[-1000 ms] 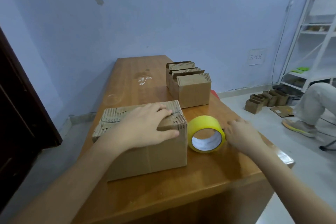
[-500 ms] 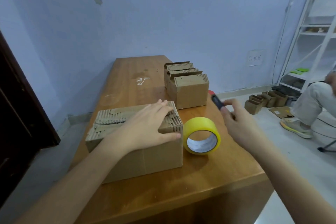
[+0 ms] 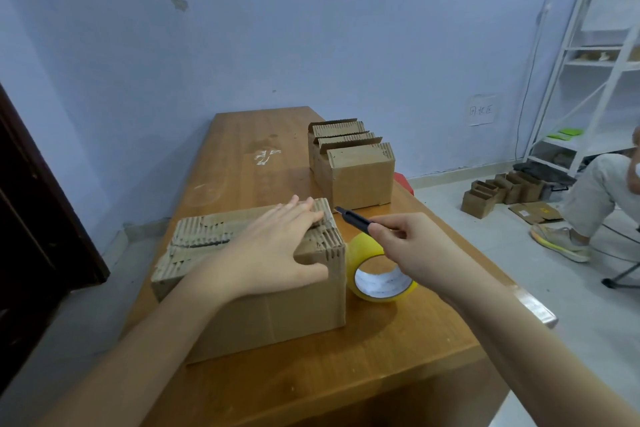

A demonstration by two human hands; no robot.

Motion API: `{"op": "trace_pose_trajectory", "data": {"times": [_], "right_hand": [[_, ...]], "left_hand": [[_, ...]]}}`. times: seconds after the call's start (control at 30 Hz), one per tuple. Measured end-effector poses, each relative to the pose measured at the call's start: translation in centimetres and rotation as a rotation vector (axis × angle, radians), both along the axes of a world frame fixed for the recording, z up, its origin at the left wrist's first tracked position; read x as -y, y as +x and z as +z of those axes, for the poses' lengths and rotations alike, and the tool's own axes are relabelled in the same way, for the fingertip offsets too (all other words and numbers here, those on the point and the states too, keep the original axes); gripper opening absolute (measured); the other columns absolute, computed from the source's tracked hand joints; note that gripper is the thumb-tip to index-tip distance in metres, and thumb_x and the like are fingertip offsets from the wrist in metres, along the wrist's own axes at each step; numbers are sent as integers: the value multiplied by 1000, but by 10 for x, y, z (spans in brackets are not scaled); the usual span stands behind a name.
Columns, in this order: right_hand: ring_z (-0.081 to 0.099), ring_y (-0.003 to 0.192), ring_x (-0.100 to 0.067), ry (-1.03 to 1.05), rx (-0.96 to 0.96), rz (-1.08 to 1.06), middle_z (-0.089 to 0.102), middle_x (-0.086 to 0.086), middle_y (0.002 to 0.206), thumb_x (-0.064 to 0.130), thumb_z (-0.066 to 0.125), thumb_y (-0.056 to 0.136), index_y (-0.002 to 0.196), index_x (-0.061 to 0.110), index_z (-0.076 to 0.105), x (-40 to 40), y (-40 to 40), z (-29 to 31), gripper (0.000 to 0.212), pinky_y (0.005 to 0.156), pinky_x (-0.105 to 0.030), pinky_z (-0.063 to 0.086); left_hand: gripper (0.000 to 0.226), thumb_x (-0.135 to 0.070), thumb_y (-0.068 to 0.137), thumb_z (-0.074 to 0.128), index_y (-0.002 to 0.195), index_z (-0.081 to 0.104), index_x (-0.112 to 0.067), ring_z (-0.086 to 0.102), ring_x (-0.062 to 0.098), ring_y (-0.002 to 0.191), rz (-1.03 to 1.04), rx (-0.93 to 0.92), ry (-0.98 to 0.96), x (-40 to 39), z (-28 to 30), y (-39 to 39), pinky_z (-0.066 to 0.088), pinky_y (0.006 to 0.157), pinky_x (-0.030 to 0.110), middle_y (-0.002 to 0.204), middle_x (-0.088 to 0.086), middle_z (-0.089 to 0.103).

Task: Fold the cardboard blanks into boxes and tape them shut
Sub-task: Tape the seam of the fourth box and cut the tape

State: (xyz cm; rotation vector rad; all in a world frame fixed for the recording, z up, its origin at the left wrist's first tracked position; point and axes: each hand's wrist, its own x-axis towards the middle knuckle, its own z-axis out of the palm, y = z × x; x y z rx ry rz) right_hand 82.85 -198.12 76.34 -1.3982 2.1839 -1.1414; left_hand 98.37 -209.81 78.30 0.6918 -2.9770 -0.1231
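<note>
A cardboard box [image 3: 263, 315] stands on the near part of the wooden table [image 3: 242, 163], its top flaps folded down. My left hand [image 3: 277, 253] lies flat on those flaps, fingers straight, thumb over the front edge. To the right of the box a roll of yellow tape [image 3: 377, 274] stands on its edge. Above the roll my right hand [image 3: 412, 246] grips a black utility knife [image 3: 356, 220], its tip pointing left toward the box's far right corner.
Several folded cardboard boxes [image 3: 353, 166] stand in a row at the table's far right. On the floor to the right are more small boxes [image 3: 498, 189], a white shelf rack [image 3: 595, 62] and a seated person's leg [image 3: 588, 204]. A dark door [image 3: 31, 218] is at left.
My right hand left the table beside the tape roll, picked up the black knife and brought it left above the roll toward the box. My left hand stayed on the flaps.
</note>
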Motion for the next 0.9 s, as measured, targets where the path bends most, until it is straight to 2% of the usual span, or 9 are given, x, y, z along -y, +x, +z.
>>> {"op": "trace_pose_trajectory", "data": {"times": [0.17,0.3,0.4,0.53,0.7,0.9], "right_hand": [[35,51,-12,62,-143,-19,40,3,53,29,40,101,98,18,67,5,8,-1,30,48,-23,27],[32,47,-10,66,-161,-7,36,4,52,27,40,102,69,22,53,-5,14,0,36,46,-19,24],[27,44,-9,60,-139,-12,33,3,52,26,39,102,74,15,59,-12,15,0,36,44,-18,21],[23,44,-11,30,4,-61,28,0,53,21,39,102,57,17,41,-6,15,3,44,46,-22,21],[31,45,-9,102,-127,-47,34,5,51,22,37,102,58,24,35,1,24,2,44,43,-18,23],[29,40,-6,112,-185,16,34,6,52,23,38,102,63,25,42,-26,27,9,39,37,-14,26]], "left_hand": [[88,-49,80,57,151,10,-26,-6,7,144,-5,8,-10,2,-1,0,2,118,25,159,-7,-3],[89,-49,79,58,151,11,-26,-5,7,144,-5,-3,-10,2,-2,-1,2,117,25,159,-7,-2],[89,-49,80,58,151,10,-25,-5,8,145,-6,-1,-23,3,-2,-1,2,118,26,159,-6,-2],[90,-50,80,57,151,8,-24,-7,8,145,-7,20,-38,3,-3,-3,-1,115,24,159,-5,-5],[94,-49,79,60,151,6,-23,-8,9,145,-9,36,-49,3,-2,-3,-1,115,24,159,-4,-7],[105,-48,74,67,151,1,-21,-9,12,145,-16,68,-69,4,-3,-3,-2,114,24,158,-2,-10]]}}
